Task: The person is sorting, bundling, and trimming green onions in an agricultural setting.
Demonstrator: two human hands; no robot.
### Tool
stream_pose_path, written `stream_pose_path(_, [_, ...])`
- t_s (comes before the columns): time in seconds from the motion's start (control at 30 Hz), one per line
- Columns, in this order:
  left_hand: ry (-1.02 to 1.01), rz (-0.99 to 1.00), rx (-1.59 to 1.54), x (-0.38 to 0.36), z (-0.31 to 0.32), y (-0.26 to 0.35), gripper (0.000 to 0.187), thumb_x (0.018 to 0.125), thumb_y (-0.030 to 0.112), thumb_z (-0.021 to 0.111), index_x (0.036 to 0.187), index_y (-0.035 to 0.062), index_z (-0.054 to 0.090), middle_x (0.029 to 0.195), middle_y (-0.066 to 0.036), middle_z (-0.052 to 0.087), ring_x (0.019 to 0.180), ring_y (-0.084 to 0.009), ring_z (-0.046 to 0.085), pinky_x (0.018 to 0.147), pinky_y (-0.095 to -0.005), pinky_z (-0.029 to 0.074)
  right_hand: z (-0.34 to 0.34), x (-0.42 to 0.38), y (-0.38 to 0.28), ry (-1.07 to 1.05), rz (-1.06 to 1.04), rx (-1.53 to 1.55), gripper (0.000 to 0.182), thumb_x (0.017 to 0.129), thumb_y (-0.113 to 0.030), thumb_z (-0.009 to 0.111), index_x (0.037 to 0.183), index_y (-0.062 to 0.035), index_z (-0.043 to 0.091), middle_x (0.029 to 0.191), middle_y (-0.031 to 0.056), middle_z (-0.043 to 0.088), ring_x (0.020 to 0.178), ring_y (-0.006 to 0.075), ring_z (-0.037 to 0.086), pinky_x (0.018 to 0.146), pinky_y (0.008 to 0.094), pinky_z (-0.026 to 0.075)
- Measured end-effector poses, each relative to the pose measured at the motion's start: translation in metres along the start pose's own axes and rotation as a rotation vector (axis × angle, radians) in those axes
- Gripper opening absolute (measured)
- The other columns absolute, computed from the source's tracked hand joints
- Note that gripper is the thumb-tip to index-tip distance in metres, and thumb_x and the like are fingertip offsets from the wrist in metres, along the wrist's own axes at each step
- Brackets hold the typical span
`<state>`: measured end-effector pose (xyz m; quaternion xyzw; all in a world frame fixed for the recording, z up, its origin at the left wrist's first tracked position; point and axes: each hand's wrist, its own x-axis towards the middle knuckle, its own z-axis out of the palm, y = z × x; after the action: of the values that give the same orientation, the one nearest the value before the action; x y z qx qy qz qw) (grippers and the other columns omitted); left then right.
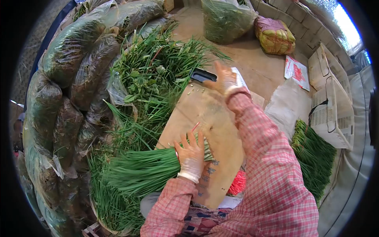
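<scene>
Our left hand [191, 157] lay over a bunch of green stalks [144, 170], holding it with the fingers curved across the stems near their pale ends. The bunch rested at the near left part of a brown board [203, 114]; its pale ends pointed right and its leaves spread off the edge to the left. A thin red strip [196, 126] showed just beyond our fingers.

Our right hand [226, 80] was at the far end of the board, its grip wide, thumb and fingers apart, just beside a black tray [202, 75]. We could not tell whether the thumb touched the tray.

To the left of the board we had a heap of loose greens [152, 75], with stuffed plastic bags [77, 59] farther left. A red bundle [237, 183] sat by the board's near right edge. On our right lay a stack of greens [312, 164], near a white sheet [289, 99] and white crates [335, 114]; a red and white packet [297, 73] lay beyond the sheet.
</scene>
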<state>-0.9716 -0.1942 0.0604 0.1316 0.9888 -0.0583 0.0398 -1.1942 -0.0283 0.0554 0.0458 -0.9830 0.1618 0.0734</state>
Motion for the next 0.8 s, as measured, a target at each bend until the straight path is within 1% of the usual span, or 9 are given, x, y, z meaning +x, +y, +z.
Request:
stream_pose_path(0.07, [-0.031, -0.013, 0.053, 0.008, 0.007, 0.0, 0.108, 0.048, 0.059, 0.076, 0.132, 0.006, 0.035, 0.124, -0.015, 0.044, 0.112, -0.0332, 0.042, 0.093, -0.0547, 0.031, -0.019, -0.031, 0.037, 0.064, 0.082, 0.005, 0.079, 0.068, -0.044, 0.07, 0.129, -0.0069, 0.038, 0.114, 0.0178, 0.055, 0.106, 0.0331, 0.051, 0.09, 0.0435, 0.039])
stream_pose_path(0.13, [-0.037, -0.033, 0.0, 0.02, 0.015, -0.001, 0.092, 0.05, 0.053, 0.079, 0.12, 0.0046, 0.045, 0.106, -0.013, 0.055, 0.103, -0.0306, 0.052, 0.091, -0.0451, 0.038, -0.029, -0.081, 0.068, 0.05, 0.182, -0.178, 0.073, 0.071, -0.041, 0.066, 0.13, -0.0081, 0.038, 0.109, 0.0189, 0.056, 0.103, 0.035, 0.053, 0.088, 0.0422, 0.041])
stream_pose_path(0.17, [-0.112, -0.054, -0.039, 0.027, 0.016, 0.0, 0.085, 0.05, 0.05, 0.08, 0.115, 0.005, 0.047, 0.101, -0.012, 0.057, 0.099, -0.0296, 0.055, 0.088, -0.0423, 0.04, -0.03, -0.097, 0.075, -0.095, 0.336, -0.307, 0.066, 0.072, -0.041, 0.065, 0.126, -0.0106, 0.042, 0.109, 0.0152, 0.058, 0.104, 0.0317, 0.053, 0.082, 0.0453, 0.043])
stream_pose_path(0.3, [-0.202, -0.038, -0.143, 0.029, 0.005, -0.005, 0.063, 0.052, 0.039, 0.081, 0.1, 0.0075, 0.053, 0.089, -0.009, 0.062, 0.084, -0.0264, 0.061, 0.077, -0.0347, 0.047, -0.024, -0.123, 0.08, -0.253, 0.325, -0.118, 0.063, 0.075, -0.036, 0.059, 0.131, -0.0151, 0.036, 0.114, 0.0191, 0.055, 0.107, 0.0351, 0.052, 0.088, 0.0437, 0.042])
stream_pose_path(0.5, [-0.178, -0.03, -0.009, -0.012, 0.008, 0.002, 0.068, 0.052, 0.041, 0.08, 0.102, 0.0066, 0.05, 0.093, -0.01, 0.058, 0.089, -0.0253, 0.059, 0.076, -0.0363, 0.046, -0.008, -0.106, 0.088, -0.238, 0.338, -0.054, 0.04, 0.081, -0.007, 0.046, 0.12, -0.0097, 0.043, 0.105, 0.0267, 0.056, 0.101, 0.0381, 0.056, 0.081, 0.0457, 0.046])
stream_pose_path(0.6, [-0.173, -0.078, 0.014, -0.012, 0.007, 0.005, 0.073, 0.053, 0.044, 0.079, 0.105, 0.0048, 0.046, 0.097, -0.01, 0.057, 0.093, -0.0246, 0.058, 0.08, -0.0362, 0.045, -0.028, -0.144, 0.092, -0.052, 0.295, 0.17, 0.033, 0.088, -0.017, 0.041, 0.12, -0.0094, 0.046, 0.109, 0.0263, 0.055, 0.101, 0.0374, 0.056, 0.084, 0.0448, 0.045])
stream_pose_path(0.63, [-0.181, -0.091, 0.012, -0.009, 0.006, 0.005, 0.074, 0.053, 0.045, 0.079, 0.105, 0.0045, 0.046, 0.097, -0.01, 0.057, 0.093, -0.0244, 0.058, 0.081, -0.0361, 0.045, -0.034, -0.172, 0.088, 0.093, 0.222, 0.328, 0.034, 0.087, -0.014, 0.047, 0.121, -0.0104, 0.046, 0.107, 0.0246, 0.056, 0.098, 0.0374, 0.057, 0.08, 0.042, 0.046])
stream_pose_path(0.7, [-0.244, -0.129, 0.005, -0.004, 0.001, 0.007, 0.075, 0.054, 0.047, 0.079, 0.107, 0.0037, 0.048, 0.101, -0.01, 0.057, 0.095, -0.024, 0.057, 0.082, -0.0351, 0.045, -0.064, -0.229, 0.05, 0.055, 0.332, 0.537, 0.036, 0.085, -0.011, 0.051, 0.121, -0.0123, 0.047, 0.103, 0.0225, 0.058, 0.093, 0.0373, 0.058, 0.078, 0.0396, 0.047])
stream_pose_path(0.8, [-0.359, -0.153, 0.015, 0.003, -0.003, 0.007, 0.077, 0.054, 0.046, 0.08, 0.11, 0.0034, 0.049, 0.104, -0.011, 0.057, 0.098, -0.0239, 0.057, 0.082, -0.034, 0.046, -0.052, -0.308, 0.008, 0.099, 0.23, 0.651, 0.037, 0.082, -0.007, 0.054, 0.118, -0.0084, 0.049, 0.097, 0.0216, 0.058, 0.086, 0.0373, 0.058, 0.075, 0.0403, 0.047])
